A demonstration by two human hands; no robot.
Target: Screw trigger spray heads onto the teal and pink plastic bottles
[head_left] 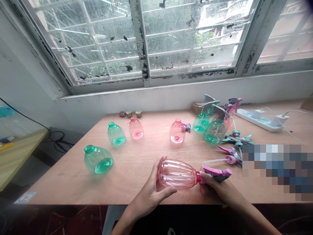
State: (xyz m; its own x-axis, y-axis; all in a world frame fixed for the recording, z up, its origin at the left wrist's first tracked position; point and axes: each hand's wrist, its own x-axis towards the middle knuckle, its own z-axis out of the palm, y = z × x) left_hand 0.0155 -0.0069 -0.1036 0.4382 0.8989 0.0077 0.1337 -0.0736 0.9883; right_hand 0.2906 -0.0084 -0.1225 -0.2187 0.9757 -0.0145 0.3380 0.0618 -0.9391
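Two hands grasp one pink bottle (177, 174) lying sideways at the front edge of a wooden table (137, 153) — left hand (149, 192) cupping its base, right hand (215, 187) closed round the pink trigger head (216, 173). A green bottle (97, 160) lies further left; a peeling window frame (140, 42) runs behind

Wooden table (137, 169): two green bottles (98, 160) and two pink bottles (177, 131) capless on their sides, assembled green spray bottles (215, 130) back right, loose trigger heads (236, 138), white power strip (259, 119), small cubes (133, 114), corner sticker (25, 197).

Glossy clear plastic bottle (178, 174) on matt wooden table (137, 169).
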